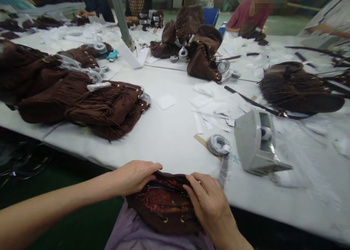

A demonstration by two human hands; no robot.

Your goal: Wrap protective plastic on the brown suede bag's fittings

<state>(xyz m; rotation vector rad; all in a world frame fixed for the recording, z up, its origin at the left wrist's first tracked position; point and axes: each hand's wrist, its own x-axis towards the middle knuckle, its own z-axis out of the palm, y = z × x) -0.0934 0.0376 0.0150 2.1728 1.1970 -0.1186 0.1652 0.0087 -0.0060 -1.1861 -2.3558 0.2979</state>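
A dark brown bag (169, 220) rests on my lap at the table's edge, its mouth spread apart. Inside shows a red patterned lining (160, 199), and brass-coloured eyelets line the near rim. My left hand (136, 175) grips the far left part of the rim, thumb and fingers closed on it. At the right end, my right hand (209, 197) is closed over the rim as well. The bottom of the bag is out of sight. Just beyond my right hand, a grey wrapped roll of strap (218, 145) lies on the white table (175, 133).
A grey tape dispenser (254, 144) stands at right, near scattered white paper pieces (216, 100). Fringed brown bags (106, 107) are piled at left; more brown bags (205, 53) sit farther back. A metal post (120, 16) rises from the table. Several people work across it.
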